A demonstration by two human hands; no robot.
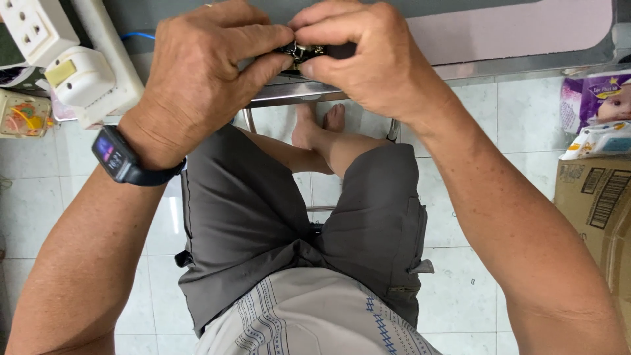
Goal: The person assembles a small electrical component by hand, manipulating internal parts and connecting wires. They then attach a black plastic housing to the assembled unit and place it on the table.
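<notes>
A small dark metal part (307, 51) sits pinched between both hands at the surface (513, 39) edge — left hand (210, 62) and right hand (368, 59) each clamp their grip on it; a white power strip (59, 52) lies left.

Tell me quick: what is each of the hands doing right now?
Left hand: closed, fingers pinching the small dark metal part.
Right hand: closed, pinching the same part from the other side.
</notes>
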